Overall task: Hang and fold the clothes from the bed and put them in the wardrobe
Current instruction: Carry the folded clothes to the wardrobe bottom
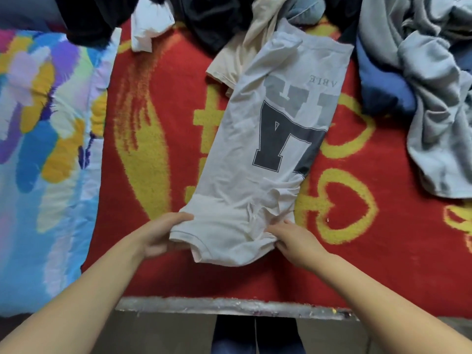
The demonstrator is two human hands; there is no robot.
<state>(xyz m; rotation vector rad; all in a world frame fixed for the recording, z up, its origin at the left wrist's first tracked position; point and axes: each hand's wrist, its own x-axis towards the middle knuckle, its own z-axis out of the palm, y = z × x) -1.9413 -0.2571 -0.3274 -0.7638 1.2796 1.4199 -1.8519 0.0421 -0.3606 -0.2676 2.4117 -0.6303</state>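
Cream cotton makes up the T-shirt (245, 159), which lies folded into a long narrow strip on the bed, running from the near edge away toward the pile of clothes at the far side. Its print faces up: a large dark letter A over a paler grey letter, with small lettering beyond, all upside down from the wearer's view.

The left hand (159, 236) grips the near left corner of the T-shirt, thumb on top and fingers curled beneath the cloth. The right hand (293, 238) holds the near right edge, its fingers tucked into the bunched fabric there. The near end of the shirt is slightly lifted and wrinkled between the two hands.

Under the shirt is a red blanket (158, 103) with yellow hearts and shapes. To the left lies a bright sheet (43, 139) in blue, purple and yellow. At the far end a beige garment (245, 47) sits partly under the shirt, next to a black garment (214, 19) and a white piece of cloth (148, 29). On the right are a grey garment (434, 98) and a blue garment (383, 90) touching it.
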